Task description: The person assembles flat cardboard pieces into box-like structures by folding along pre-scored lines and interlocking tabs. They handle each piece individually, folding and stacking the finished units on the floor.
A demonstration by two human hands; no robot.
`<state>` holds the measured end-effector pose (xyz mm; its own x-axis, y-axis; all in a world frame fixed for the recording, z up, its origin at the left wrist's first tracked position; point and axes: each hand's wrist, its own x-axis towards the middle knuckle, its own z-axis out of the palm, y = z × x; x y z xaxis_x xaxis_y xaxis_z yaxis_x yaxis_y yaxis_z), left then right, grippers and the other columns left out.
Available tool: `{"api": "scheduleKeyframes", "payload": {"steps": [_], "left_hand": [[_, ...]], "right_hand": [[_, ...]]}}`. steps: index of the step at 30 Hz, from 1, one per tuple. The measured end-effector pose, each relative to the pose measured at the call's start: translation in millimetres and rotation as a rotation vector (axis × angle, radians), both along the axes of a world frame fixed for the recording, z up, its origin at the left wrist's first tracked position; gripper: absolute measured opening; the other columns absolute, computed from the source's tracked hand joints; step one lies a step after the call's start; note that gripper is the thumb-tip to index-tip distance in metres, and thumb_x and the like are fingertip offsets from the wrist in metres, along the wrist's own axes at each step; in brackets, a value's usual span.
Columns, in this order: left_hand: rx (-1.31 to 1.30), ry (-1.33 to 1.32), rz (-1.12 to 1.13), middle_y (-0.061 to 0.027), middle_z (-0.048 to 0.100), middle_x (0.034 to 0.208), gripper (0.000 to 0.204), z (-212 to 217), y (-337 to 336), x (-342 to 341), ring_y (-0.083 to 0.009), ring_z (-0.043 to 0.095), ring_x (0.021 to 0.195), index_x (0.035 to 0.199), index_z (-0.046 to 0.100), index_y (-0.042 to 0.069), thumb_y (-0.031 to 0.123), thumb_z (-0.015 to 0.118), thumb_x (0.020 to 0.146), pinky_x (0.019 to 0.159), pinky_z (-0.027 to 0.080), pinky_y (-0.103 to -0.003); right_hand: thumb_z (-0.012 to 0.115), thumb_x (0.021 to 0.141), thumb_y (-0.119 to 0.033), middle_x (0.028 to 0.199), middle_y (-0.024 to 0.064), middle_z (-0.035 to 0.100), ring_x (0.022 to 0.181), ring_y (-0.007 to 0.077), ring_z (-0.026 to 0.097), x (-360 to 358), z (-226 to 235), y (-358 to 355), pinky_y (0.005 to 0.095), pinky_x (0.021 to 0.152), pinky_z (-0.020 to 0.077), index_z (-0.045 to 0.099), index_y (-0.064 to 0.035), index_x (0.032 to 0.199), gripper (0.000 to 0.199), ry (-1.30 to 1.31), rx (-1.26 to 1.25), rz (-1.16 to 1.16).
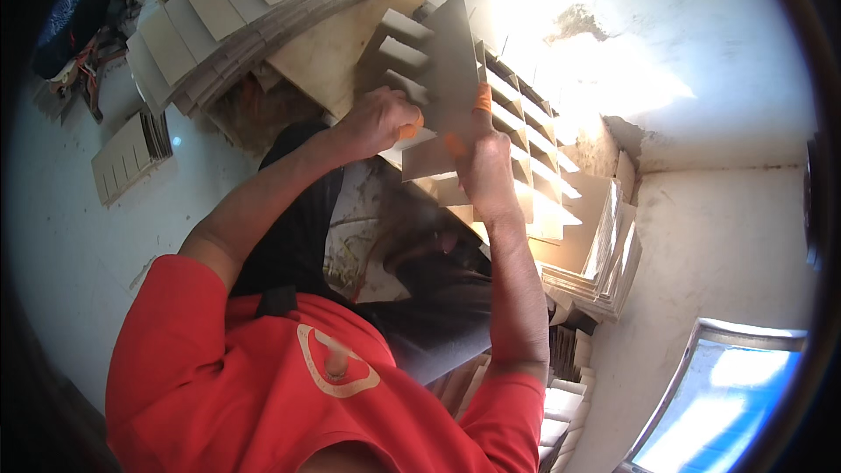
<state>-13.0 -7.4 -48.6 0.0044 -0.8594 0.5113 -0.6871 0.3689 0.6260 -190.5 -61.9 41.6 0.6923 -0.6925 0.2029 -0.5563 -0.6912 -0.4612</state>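
Observation:
A cardboard divider of interlocked, slotted strips [451,61] stands tilted in front of me, a broad panel facing me. My right hand [486,162] grips that panel near its lower right edge, one orange-covered finger pointing up along it. My left hand [378,124] is closed at the divider's left side, by the ends of its cross strips; its fingertips, one with an orange cover, are partly hidden. Behind my right hand, an assembled cardboard grid [534,136] with open cells stands in bright light.
Stacked cardboard sheets [583,250] lie right of the grid. A long fanned row of cardboard pieces [223,13] curves across the upper left. Slotted strips [131,158] rest on the floor at left. Part of another person [79,13] shows at the upper left. A blue-paned window [723,403] is at lower right.

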Motion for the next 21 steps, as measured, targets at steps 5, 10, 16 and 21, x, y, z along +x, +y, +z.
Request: {"api": "scheduleKeyframes", "payload": {"steps": [5, 10, 16, 21], "left_hand": [[-0.039, 0.037, 0.010, -0.0085, 0.059, 0.069, 0.010, 3.3, 4.1, -0.4, -0.0273, 0.056, 0.070, 0.081, 0.068, 0.005, 0.006, 0.071, 0.072, 0.065, 0.045, -0.039], [-0.092, -0.031, -0.014, -0.0067, 0.058, 0.067, 0.012, 0.4, 1.7, -2.8, -0.0252, 0.054, 0.068, 0.079, 0.067, 0.004, 0.010, 0.073, 0.070, 0.066, 0.044, -0.037], [-0.119, -0.145, 0.010, -0.0068, 0.065, 0.094, 0.046, 16.8, 6.0, -1.1, -0.0245, 0.058, 0.093, 0.105, 0.065, 0.004, 0.006, 0.078, 0.060, 0.085, 0.046, -0.036], [-0.082, -0.377, -0.005, -0.0090, 0.050, 0.134, 0.082, 47.4, -20.1, -4.3, -0.0294, 0.038, 0.130, 0.135, 0.044, 0.003, 0.008, 0.078, 0.061, 0.105, 0.035, -0.040]], "right_hand": [[0.051, 0.080, 0.006, 0.079, 0.0223, 0.063, 0.072, 0.0356, 0.065, 6.3, 10.5, 6.7, 0.0423, 0.060, 0.0513, 0.016, 0.0119, 0.140, 0.070, 0.264, -0.065, -0.020], [0.058, 0.083, -0.006, 0.077, 0.0244, 0.064, 0.067, 0.0370, 0.065, -1.2, -36.0, 20.9, 0.0423, 0.056, 0.0493, 0.027, 0.0078, 0.140, 0.067, 0.335, 0.020, 0.059], [0.068, 0.084, -0.038, 0.064, 0.0130, 0.062, 0.045, 0.0244, 0.059, -26.2, -16.9, -38.8, 0.0346, 0.044, 0.0469, 0.053, 0.0018, 0.125, 0.058, 0.008, -0.268, -0.186], [0.069, 0.079, -0.051, 0.132, 0.0248, 0.049, 0.122, 0.0353, 0.048, -94.2, -56.4, -161.3, 0.0388, 0.094, 0.0476, 0.037, 0.0054, 0.137, 0.087, 0.534, -0.733, -0.398]]}}
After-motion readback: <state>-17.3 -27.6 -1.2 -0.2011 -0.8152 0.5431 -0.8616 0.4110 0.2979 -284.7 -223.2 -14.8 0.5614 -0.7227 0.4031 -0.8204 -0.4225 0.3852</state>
